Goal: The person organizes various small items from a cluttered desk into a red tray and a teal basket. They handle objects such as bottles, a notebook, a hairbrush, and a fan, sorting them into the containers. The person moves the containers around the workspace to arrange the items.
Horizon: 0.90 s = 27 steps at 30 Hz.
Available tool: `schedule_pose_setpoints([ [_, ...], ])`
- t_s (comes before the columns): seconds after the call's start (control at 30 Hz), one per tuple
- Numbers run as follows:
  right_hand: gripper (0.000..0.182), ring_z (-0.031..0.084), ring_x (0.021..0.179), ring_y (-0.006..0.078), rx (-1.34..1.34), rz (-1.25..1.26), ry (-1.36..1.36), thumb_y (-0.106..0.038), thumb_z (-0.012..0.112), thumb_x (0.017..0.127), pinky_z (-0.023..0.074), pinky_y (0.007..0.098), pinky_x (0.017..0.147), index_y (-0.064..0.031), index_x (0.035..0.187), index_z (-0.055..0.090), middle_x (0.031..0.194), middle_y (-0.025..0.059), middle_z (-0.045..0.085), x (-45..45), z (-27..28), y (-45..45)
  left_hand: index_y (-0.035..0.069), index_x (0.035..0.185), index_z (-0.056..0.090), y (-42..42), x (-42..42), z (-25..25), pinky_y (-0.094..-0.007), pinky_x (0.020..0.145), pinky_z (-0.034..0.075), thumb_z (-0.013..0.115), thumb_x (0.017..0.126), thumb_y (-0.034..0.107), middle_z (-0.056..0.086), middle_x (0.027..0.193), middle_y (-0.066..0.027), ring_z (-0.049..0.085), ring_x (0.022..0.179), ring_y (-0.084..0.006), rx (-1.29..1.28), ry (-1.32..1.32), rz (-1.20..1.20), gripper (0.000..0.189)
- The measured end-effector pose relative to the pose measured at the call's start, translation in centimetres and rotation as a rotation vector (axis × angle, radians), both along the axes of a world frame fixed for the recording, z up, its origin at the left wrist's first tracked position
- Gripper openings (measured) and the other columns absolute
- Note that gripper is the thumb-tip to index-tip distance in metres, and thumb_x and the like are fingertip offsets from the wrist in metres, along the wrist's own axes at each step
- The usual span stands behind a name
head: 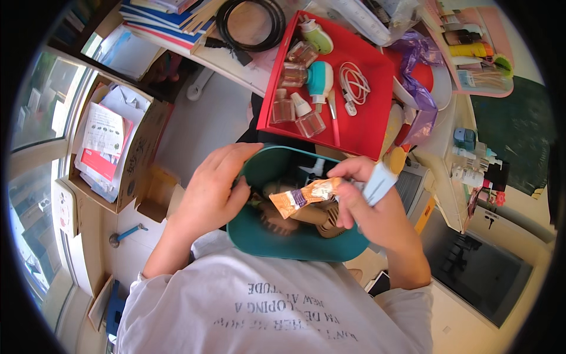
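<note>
A teal plastic bin (pixel 296 248) is held against the front of my shirt. My left hand (pixel 219 186) is shut on its left rim, thumb inside and fingers outside. Over the bin's opening, my right hand (pixel 367 199) pinches a crumpled orange wrapper or sachet (pixel 287 203) with a purple band. A pale blue flat piece (pixel 379 183) sticks out of the same hand on the far side. Inside the bin lie a tan object with dark stripes (pixel 329 221) and a small white nozzle (pixel 318 166); shadow and my right hand hide part of the contents.
Just beyond the bin, a red box (pixel 371 119) holds glass bottles (pixel 283 106), plug-in vaporizers (pixel 319 79), a brush (pixel 333 119) and a white cable (pixel 353 84). A cardboard box of papers (pixel 128 177) stands left. A black coiled cable (pixel 281 26) lies on the desk.
</note>
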State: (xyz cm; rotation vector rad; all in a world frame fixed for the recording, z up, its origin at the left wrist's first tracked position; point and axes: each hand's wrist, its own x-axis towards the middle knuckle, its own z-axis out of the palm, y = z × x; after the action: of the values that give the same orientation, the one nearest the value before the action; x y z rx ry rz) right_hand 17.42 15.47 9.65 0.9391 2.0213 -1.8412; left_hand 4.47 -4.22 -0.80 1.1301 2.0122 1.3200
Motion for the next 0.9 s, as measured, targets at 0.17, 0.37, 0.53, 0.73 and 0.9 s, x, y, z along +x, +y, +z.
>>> schedule_pose_setpoints([
  [0.17,0.021,0.047,0.048,0.0053,-0.238,-0.181,0.08,-0.018,0.052,0.094,0.047,0.0238,0.047,0.0001,0.105,0.05,0.073,0.0019,0.052,1.3,-0.6,1.9,-0.001,0.125,0.048,1.1,-0.4,3.2,-0.0393,0.095,0.04,0.057,0.079,0.002,0.052,0.122,-0.0185,0.05,0.114,-0.0344,0.041,0.133,0.007,0.048],
  [0.37,0.022,0.048,0.049,0.0055,-0.232,0.004,0.115,-0.019,0.051,0.095,0.0444,0.0222,0.049,-0.0004,0.107,0.049,0.073,0.0017,0.054,0.8,0.7,2.0,-0.003,0.124,0.049,3.4,0.4,7.1,-0.0316,0.08,0.047,0.062,0.087,0.012,0.063,0.105,-0.014,0.06,0.094,-0.021,-0.027,-0.606,-0.214,0.042],
  [0.53,0.023,0.054,0.063,0.0093,-0.585,-0.26,0.364,-0.011,0.05,0.093,0.051,0.0287,0.064,-0.0001,0.113,0.046,0.093,0.0092,0.056,1.5,-0.3,2.6,-0.003,0.106,0.054,4.6,2.4,5.0,-0.0268,0.072,0.053,0.056,0.093,0.012,0.066,0.095,-0.0141,0.065,0.08,-0.0166,0.106,-1.226,-0.145,0.02],
  [0.73,0.031,0.063,0.084,0.021,-0.638,-0.34,0.444,0.0,0.048,0.087,0.0514,0.0404,0.09,0.0032,0.117,0.043,0.109,0.0187,0.055,2.8,-2.0,2.5,0.0,0.103,0.051,5.6,4.0,3.6,-0.0307,0.073,0.054,0.052,0.095,0.016,0.066,0.095,-0.0159,0.067,0.08,-0.0213,0.265,-1.309,-0.013,0.018],
  [0.9,0.027,0.065,0.079,0.0174,-0.395,-0.357,0.443,-0.008,0.056,0.089,0.051,0.0235,0.062,0.0017,0.113,0.046,0.101,0.0233,0.063,3.3,-2.9,2.3,0.001,0.097,0.05,5.7,3.8,3.8,-0.0316,0.073,0.054,0.053,0.094,0.017,0.066,0.093,-0.0148,0.067,0.079,-0.0211,0.275,-1.234,0.065,0.017],
])
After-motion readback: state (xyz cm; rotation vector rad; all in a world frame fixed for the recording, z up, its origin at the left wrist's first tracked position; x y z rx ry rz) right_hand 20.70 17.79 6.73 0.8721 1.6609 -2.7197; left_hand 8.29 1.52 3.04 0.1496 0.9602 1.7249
